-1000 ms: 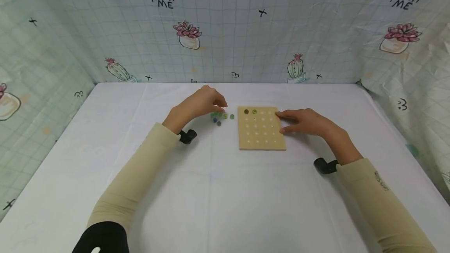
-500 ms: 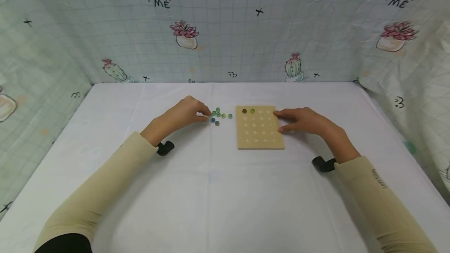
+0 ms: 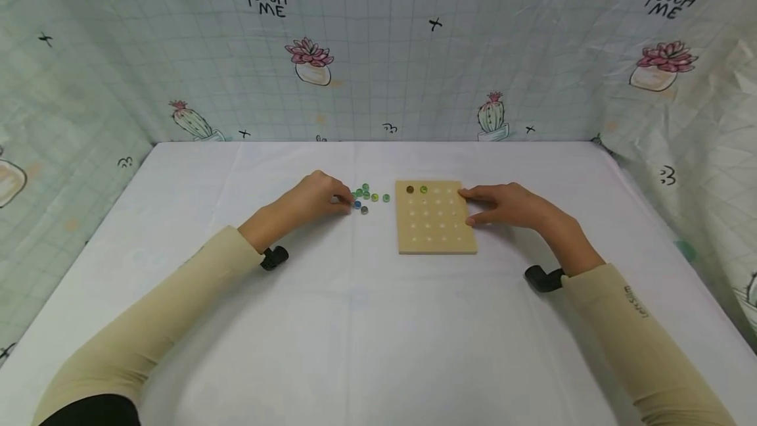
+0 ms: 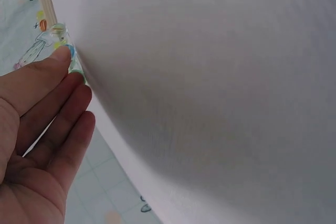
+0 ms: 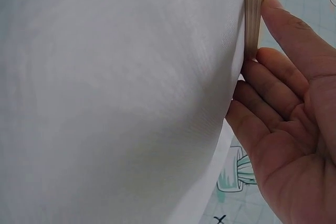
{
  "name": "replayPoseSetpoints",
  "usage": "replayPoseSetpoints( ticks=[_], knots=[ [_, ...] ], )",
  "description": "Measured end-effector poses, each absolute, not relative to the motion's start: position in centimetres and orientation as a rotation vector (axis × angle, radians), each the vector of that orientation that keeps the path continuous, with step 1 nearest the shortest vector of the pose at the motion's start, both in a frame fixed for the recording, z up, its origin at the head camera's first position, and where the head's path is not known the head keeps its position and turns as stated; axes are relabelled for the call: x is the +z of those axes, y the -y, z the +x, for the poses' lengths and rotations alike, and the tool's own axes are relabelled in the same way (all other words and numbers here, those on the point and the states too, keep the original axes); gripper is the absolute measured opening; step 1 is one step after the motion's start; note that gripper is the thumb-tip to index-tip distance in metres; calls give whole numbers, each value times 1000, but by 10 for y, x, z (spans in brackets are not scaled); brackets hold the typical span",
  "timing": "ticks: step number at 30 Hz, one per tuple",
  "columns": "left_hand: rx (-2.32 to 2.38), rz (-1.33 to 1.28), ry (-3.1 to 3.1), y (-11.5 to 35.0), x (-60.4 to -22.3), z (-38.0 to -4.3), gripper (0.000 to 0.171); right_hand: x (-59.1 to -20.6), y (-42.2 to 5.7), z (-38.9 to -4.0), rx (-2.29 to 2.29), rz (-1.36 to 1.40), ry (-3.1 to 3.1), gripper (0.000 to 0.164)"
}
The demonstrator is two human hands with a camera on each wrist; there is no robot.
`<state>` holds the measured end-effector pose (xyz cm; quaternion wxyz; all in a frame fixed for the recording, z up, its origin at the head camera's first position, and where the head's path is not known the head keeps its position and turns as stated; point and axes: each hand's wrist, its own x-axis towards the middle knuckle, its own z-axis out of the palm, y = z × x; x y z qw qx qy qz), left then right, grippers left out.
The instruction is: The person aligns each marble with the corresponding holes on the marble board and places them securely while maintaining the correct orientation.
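In the head view my left hand (image 3: 313, 201) reaches into a small cluster of glass marbles, its fingertips right at a green marble (image 3: 353, 196) on the left side. A blue marble (image 3: 357, 205) lies just beside the fingertips. Thumb and index are close together; I cannot tell whether they pinch the green marble. My right hand (image 3: 505, 204) rests its fingers against the right edge of a wooden board (image 3: 434, 247) with rows of dimples. A dark marble (image 3: 410, 189) and a yellow-green marble (image 3: 423, 189) sit in the board's far row. Plywood layers (image 5: 252, 19) show at its edge.
A grey marble (image 3: 363, 210) and another green marble (image 3: 386, 198) lie on the white tablecloth (image 3: 349, 321), between my left hand and the board. Behind the table hangs a printed curtain (image 3: 390, 64) with cactus drawings, which also runs down both sides.
My left hand has come down and to the left, from above the marbles to their left side, its thumb and index closing together. The right hand stays at the board's edge.
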<state>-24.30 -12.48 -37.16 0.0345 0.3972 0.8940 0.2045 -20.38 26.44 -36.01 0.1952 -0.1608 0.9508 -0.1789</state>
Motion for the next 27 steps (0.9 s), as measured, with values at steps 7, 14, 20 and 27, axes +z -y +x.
replayPoseSetpoints(
  ticks=[7,14,20,27],
  knots=[
    [642,1203,-2778,114,-371,-244,20,-363,-267,-205,-508,-427,-2661,77],
    [612,1139,-2757,107,-370,-245,17,-365,-266,-208,-503,-395,-2654,77],
    [567,1127,-2780,106,-368,-244,15,-364,-266,-208,-492,-401,-2660,76],
    [517,1153,-2787,105,-369,-244,14,-363,-265,-207,-494,-396,-2655,76]
  ],
)
